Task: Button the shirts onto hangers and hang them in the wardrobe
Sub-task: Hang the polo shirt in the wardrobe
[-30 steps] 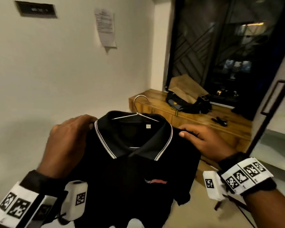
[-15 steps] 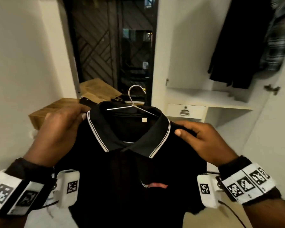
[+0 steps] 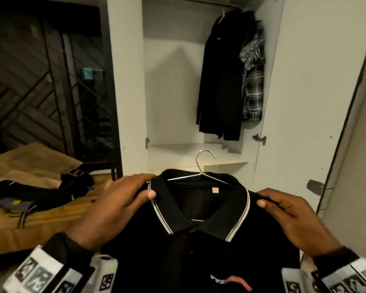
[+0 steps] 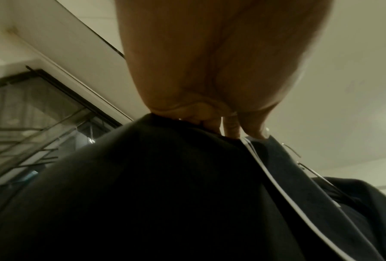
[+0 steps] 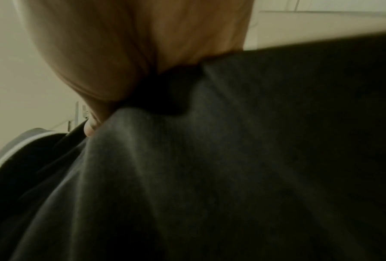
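The black polo shirt [image 3: 201,246] carried a small red and white emblem on its chest, down at about 5 o'clock in the head view, too blurred for me to read any lettering; a tiny pale tag sat inside the back of the neck, also unreadable. Its collar was edged with twin white stripes, the placket looked closed below the collar, and the fabric hung dark and smooth. It sat on a thin wire hanger [image 3: 201,174], whose silver hook rose at 12 o'clock above the collar.

The person held the shirt up in front of the open white wardrobe [image 3: 300,85], low in the centre of the head view. The left hand [image 3: 114,208] clasped the shirt's shoulder at 9 o'clock of the collar, thumb on the front beside the striped edge, fingers curled over the top. The right hand [image 3: 292,216] gripped the opposite shoulder at 3 o'clock, thumb pressed on the cloth, fingers wrapped behind. Both wrist views showed bunched black cloth pinched under the fingers.

Inside the wardrobe, at 1 o'clock, a black garment [image 3: 222,77] hung from the rail [image 3: 209,0], just beside a black-and-white plaid shirt [image 3: 254,89]. At 9 o'clock a wooden bench [image 3: 51,216] bore dark straps and brown paper.
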